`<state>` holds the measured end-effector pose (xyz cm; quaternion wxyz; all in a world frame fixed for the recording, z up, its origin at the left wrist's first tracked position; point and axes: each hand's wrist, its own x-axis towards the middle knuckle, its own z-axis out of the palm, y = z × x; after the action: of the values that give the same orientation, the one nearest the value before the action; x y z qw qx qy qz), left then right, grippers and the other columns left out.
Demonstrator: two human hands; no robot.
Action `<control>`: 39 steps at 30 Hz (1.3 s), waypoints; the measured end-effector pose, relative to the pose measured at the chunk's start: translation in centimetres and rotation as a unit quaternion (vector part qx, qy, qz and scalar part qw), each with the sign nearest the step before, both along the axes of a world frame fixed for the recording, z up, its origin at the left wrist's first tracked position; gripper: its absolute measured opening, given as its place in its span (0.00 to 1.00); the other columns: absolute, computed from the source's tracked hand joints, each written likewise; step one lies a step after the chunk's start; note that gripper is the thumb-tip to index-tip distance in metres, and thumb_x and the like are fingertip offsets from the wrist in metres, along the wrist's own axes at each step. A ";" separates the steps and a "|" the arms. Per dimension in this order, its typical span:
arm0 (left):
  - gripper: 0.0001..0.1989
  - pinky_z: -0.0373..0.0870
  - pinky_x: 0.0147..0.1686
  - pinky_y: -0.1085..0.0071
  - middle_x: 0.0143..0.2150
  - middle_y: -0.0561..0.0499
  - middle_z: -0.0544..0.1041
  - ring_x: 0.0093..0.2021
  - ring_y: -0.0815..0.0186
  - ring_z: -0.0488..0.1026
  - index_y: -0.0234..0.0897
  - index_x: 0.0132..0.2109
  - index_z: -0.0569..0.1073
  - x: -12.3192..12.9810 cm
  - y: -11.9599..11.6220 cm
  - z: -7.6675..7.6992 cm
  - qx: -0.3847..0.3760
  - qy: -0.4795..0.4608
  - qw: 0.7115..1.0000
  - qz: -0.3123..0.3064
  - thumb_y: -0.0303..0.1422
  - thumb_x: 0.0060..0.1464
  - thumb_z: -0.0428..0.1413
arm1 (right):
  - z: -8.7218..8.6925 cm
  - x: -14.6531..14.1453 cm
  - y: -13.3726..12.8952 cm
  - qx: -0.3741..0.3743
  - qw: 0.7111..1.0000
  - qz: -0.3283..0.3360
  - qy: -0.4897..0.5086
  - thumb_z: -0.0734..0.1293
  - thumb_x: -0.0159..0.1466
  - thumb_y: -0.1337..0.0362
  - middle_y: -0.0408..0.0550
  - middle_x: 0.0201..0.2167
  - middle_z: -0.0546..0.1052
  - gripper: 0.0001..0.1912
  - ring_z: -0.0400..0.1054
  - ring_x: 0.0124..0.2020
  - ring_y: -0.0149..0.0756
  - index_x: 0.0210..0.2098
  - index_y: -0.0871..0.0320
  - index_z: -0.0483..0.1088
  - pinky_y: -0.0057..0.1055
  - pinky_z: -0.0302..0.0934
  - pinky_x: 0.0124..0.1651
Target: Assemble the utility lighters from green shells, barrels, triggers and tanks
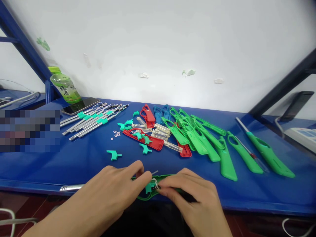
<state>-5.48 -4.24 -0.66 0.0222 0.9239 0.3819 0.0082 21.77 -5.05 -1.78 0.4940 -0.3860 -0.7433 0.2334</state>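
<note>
Pinching wire (156, 183) in right fingers (171, 181), likely for control. Resting left fingers (143, 179) at shell (146, 198), probably to steady it; cannot tell if clamped.

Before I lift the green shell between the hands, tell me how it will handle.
The green shell is probably light, being thin-walled and open. It looks like moulded plastic, so likely stiff. The thin, curled white wires by the right hand should flop.
</note>
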 end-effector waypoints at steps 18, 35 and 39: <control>0.55 0.76 0.48 0.63 0.65 0.43 0.77 0.48 0.57 0.83 0.55 0.83 0.49 0.5 -0.4 0.4 0.040 0.055 0.998 0.000 0.11 0.58 0.56 | -0.1 -0.2 0.0 -0.025 0.999 -0.009 0.029 0.80 0.64 0.76 0.32 0.33 0.88 0.15 0.79 0.30 0.30 0.38 0.46 0.86 0.21 0.75 0.36; 0.48 0.70 0.44 0.65 0.64 0.47 0.76 0.41 0.62 0.79 0.56 0.76 0.61 0.5 -0.5 1.0 0.025 0.047 0.999 0.001 0.11 0.56 0.55 | -0.6 -0.2 0.1 -0.035 0.999 -0.035 0.012 0.83 0.62 0.72 0.32 0.34 0.89 0.19 0.82 0.33 0.34 0.45 0.40 0.87 0.28 0.78 0.37; 0.45 0.67 0.41 0.65 0.61 0.50 0.77 0.39 0.62 0.77 0.58 0.73 0.63 0.8 -0.4 1.4 0.018 0.042 0.999 0.001 0.11 0.57 0.54 | -0.6 0.0 0.3 -0.036 0.999 -0.022 0.002 0.82 0.62 0.74 0.32 0.34 0.89 0.23 0.80 0.33 0.35 0.50 0.40 0.86 0.29 0.77 0.37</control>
<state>-4.67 -4.60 0.73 -0.0106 0.9231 0.3836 -0.0237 21.77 -4.74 -2.34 0.4865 -0.4189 -0.7247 0.2503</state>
